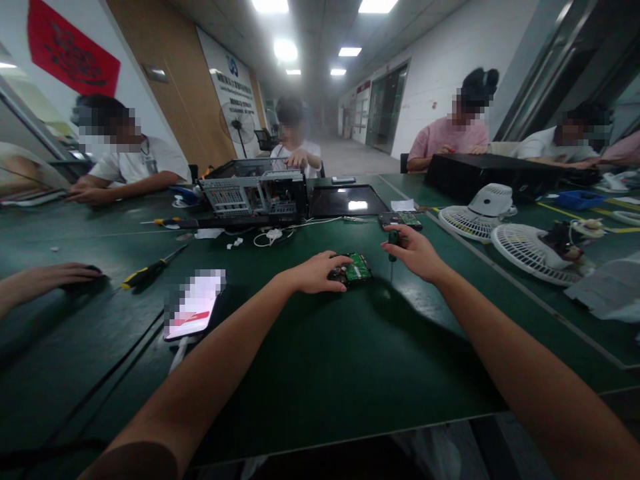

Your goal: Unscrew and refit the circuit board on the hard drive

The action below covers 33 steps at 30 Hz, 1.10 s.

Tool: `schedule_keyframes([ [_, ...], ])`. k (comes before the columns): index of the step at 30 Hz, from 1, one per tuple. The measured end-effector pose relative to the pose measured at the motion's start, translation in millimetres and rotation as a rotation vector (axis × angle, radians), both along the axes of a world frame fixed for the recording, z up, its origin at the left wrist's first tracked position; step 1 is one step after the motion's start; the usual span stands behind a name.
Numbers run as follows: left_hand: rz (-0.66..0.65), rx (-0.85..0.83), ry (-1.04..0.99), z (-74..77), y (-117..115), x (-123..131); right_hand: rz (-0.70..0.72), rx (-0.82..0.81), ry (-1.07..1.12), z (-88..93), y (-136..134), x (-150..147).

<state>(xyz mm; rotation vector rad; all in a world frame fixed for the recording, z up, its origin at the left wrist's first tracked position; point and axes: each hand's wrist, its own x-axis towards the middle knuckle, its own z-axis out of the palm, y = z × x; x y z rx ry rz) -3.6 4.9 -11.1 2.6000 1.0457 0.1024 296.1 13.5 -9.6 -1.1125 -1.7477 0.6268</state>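
A hard drive [356, 269] with its green circuit board facing up lies on the dark green table [320, 373]. My left hand [316, 272] rests on the drive's left edge, fingers curled round it. Just to the right, my right hand [414, 252] is closed on a dark-handled screwdriver [393, 242], held upright with its thin shaft pointing down at the table beside the drive.
An opened computer case [255, 193] and a black side panel [345, 200] sit behind. A phone [194, 307] and a yellow-black screwdriver [150, 268] lie left. Fan grilles [530, 250] lie right. Another person's hand [55, 275] rests far left. Several people sit around.
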Motion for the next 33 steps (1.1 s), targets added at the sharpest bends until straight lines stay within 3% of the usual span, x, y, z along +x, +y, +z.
schedule_keyframes([
  [4,-0.01,0.024,-0.007,-0.4,1,-1,-0.038,0.015,0.07,-0.6,2,1],
  [10,0.068,0.051,0.056,-0.2,-3,1,-0.198,0.181,-0.035,5.6,-10,-11],
  [16,-0.009,0.066,0.079,-0.2,-3,2,-0.178,0.307,-0.017,7.1,-25,-29],
  [33,-0.014,0.063,0.095,-0.2,-2,3,-0.097,0.34,-0.1,3.8,-32,-38],
])
